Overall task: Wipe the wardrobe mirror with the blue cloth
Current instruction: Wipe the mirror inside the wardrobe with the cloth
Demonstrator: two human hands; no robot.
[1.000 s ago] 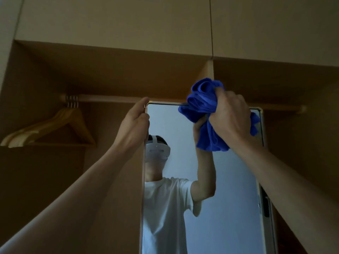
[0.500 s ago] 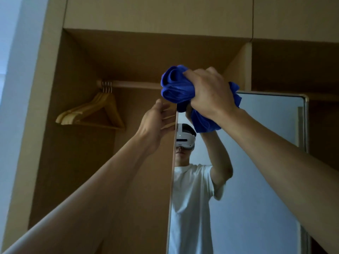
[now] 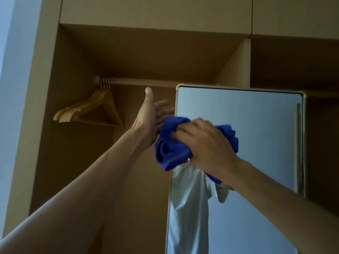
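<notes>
Wiping is in progress: the right hand (image 3: 205, 143) is clenched on the bunched blue cloth (image 3: 170, 149), pressed to the wardrobe mirror (image 3: 247, 125) near its left edge — upper part. The left hand (image 3: 152, 116), fingers spread, grips nothing. The lower glass — apparently — remains to do.

We note an open wooden wardrobe (image 3: 73, 162) filling most of the frame. In its upper left bay a wooden rail (image 3: 139, 81) runs across under the top panel. From the rail's left end hangs a bunch of wooden hangers (image 3: 102, 105) on metal hooks, pressed close together. A vertical divider (image 3: 236, 65) at upper centre-right separates this bay from the next.
</notes>
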